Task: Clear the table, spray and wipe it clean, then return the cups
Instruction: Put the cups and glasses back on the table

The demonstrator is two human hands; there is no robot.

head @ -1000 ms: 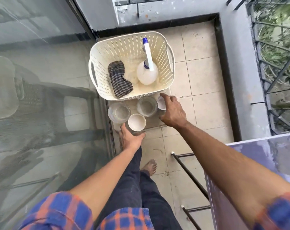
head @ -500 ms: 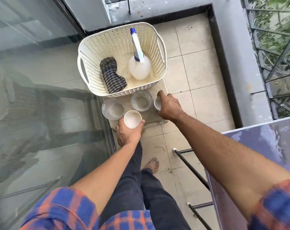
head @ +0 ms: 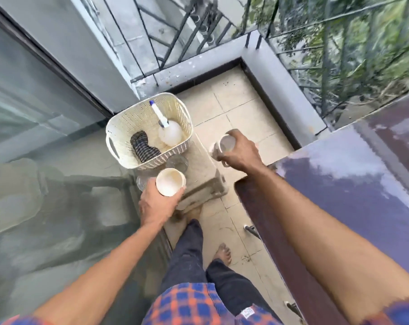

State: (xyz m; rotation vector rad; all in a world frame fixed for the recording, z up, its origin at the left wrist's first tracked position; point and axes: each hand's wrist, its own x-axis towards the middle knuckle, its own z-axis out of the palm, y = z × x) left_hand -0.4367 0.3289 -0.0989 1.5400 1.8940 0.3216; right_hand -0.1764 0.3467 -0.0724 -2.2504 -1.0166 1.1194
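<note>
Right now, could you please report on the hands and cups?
Left hand grips white round cup. Right hand grips small pale cup. Clear glasses sit on pale plastic stool by cream basket. Nothing seen blocking glossy purple table.

Low beige stool (head: pixel 205 167) is sitting between the left hand (head: pixel 155 205) and right hand (head: pixel 239 153), carrying a cream basket (head: pixel 128 127) at its far end, with two clear glasses (head: pixel 178 161) peeking out by the left hand.
</note>
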